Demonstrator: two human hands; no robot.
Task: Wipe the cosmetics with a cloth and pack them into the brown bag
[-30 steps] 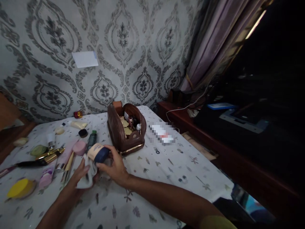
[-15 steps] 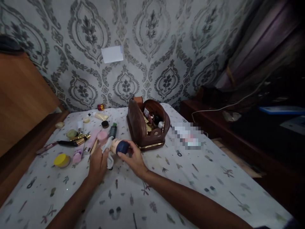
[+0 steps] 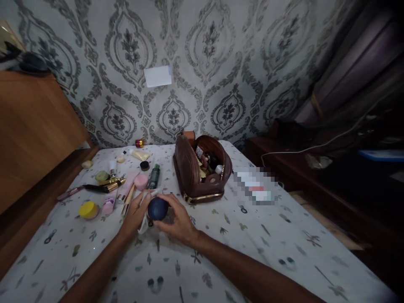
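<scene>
A small jar with a round dark blue lid [image 3: 158,208] is between my hands, its lid turned toward me. My right hand [image 3: 180,219] grips it from the right, thumb below and fingers above. My left hand [image 3: 134,215] is closed on a crumpled white cloth [image 3: 143,225], pressed to the jar's left side. Just beyond the hands are a dark green bottle [image 3: 154,176] and a pink round container [image 3: 141,181]. A brown cosmetic bag [image 3: 186,168] stands unzipped behind my right hand, with several small items inside.
Left of my hands lie a yellow-lidded jar [image 3: 89,209], a pink and purple tube [image 3: 108,203], brushes [image 3: 128,198] and black-and-gold tubes [image 3: 104,186]. A cream tube [image 3: 139,155] and a black lid [image 3: 144,165] lie farther back. A blurred-out item [image 3: 257,187] is right of the bag.
The jar has turned so that its lid faces me, and its pale side is now hidden. My left hand has brought the cloth closer around it. The whole view has shifted slightly.
</scene>
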